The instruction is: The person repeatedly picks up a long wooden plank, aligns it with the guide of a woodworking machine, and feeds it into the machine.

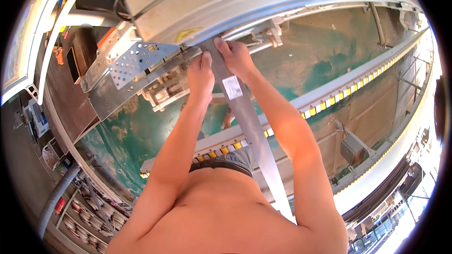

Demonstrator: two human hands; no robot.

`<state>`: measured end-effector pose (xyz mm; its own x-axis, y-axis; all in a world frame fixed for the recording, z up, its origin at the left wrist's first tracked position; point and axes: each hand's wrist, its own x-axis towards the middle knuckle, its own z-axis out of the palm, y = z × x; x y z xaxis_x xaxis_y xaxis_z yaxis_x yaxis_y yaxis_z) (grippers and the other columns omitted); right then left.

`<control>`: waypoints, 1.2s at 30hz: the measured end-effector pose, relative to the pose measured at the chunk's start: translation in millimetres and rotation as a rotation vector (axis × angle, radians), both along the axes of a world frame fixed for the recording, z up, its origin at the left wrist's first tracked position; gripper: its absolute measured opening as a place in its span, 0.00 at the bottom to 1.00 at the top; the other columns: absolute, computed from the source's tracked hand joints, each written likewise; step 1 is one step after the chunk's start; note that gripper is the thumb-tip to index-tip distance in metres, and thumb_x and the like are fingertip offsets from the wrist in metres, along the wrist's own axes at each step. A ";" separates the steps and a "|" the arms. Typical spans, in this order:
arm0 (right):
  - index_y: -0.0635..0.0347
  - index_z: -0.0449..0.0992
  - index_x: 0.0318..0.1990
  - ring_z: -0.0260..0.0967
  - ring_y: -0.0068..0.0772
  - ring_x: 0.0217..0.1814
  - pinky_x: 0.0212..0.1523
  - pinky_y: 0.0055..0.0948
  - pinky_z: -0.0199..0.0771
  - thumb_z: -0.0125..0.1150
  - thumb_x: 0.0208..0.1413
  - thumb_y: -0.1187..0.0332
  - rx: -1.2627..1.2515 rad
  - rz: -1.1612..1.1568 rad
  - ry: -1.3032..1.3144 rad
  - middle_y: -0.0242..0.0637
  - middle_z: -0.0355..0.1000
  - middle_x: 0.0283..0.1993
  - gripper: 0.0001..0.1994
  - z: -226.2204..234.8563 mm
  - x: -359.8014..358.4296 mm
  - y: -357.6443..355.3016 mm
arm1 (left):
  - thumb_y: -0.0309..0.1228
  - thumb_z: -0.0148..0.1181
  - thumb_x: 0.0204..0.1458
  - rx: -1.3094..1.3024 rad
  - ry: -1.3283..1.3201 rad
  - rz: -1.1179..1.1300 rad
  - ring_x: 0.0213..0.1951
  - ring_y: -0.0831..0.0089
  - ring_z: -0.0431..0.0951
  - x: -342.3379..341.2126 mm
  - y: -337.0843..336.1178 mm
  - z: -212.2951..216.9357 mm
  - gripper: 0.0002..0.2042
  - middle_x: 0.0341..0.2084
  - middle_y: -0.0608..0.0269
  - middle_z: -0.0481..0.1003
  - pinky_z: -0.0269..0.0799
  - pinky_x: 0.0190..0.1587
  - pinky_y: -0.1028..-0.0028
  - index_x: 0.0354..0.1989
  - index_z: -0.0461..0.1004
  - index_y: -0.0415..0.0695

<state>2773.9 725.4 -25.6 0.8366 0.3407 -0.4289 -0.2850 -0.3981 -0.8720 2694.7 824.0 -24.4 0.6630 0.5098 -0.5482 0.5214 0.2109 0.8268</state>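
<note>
Arms (pixel 305 153) forward, fingers (pixel 221 45) on strip (pixel 246 115)

The green floor (pixel 125 134) is scuffed and dusty — a small white scrap (pixel 333 27) lies on its far part. At left, a brown bench (pixel 56 82) carries an orange item (pixel 58 55) and a black rectangular object (pixel 72 66) (too small to identify). Pale stacks (pixel 96 216) fill a low rack (pixel 66 208).

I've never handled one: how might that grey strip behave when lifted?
The strip is probably stiff, showing no obvious sag. Its smooth, shiny face may be slippery. Being so long, it may tip or swing.
</note>
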 end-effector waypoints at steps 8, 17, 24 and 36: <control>0.68 0.79 0.32 0.75 0.52 0.36 0.40 0.41 0.72 0.49 0.56 0.42 -0.078 0.045 -0.079 0.56 0.75 0.30 0.31 -12.6 37.6 -34.8 | 0.39 0.48 0.62 -0.030 -0.064 0.020 0.25 0.76 0.71 41.0 -31.0 -20.1 0.17 0.25 0.62 0.74 0.68 0.26 0.73 0.42 0.75 0.35; 0.61 0.78 0.41 0.74 0.47 0.41 0.44 0.41 0.70 0.48 0.58 0.49 -0.027 -0.230 -0.378 0.47 0.77 0.35 0.23 42.3 42.3 -158.2 | 0.43 0.52 0.60 -0.290 -0.059 -0.084 0.41 0.62 0.78 127.0 -43.0 -41.0 0.20 0.41 0.54 0.75 0.74 0.48 0.61 0.48 0.70 0.36; 0.64 0.76 0.38 0.73 0.24 0.28 0.25 0.21 0.68 0.53 0.61 0.58 0.059 -1.150 -0.053 0.35 0.76 0.29 0.15 74.4 -227.9 -411.8 | 0.48 0.54 0.56 -0.152 -0.227 -0.278 0.42 0.68 0.76 137.3 -52.7 -81.1 0.24 0.42 0.55 0.77 0.71 0.41 0.70 0.47 0.74 0.36; 0.59 0.63 0.61 0.74 0.27 0.30 0.28 0.24 0.73 0.58 0.56 0.68 -0.757 -2.044 -0.107 0.43 0.77 0.39 0.24 31.4 -536.9 -491.7 | 0.37 0.69 0.43 0.368 -1.074 -1.915 0.59 0.55 0.65 -33.5 -423.4 41.8 0.34 0.56 0.51 0.67 0.57 0.63 0.59 0.60 0.63 0.41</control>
<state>2236.9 233.7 5.8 -0.2540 -0.9662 0.0435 -0.6172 0.1273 -0.7764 2661.3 400.5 17.4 0.2428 -0.9512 0.1903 -0.6836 -0.0286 0.7293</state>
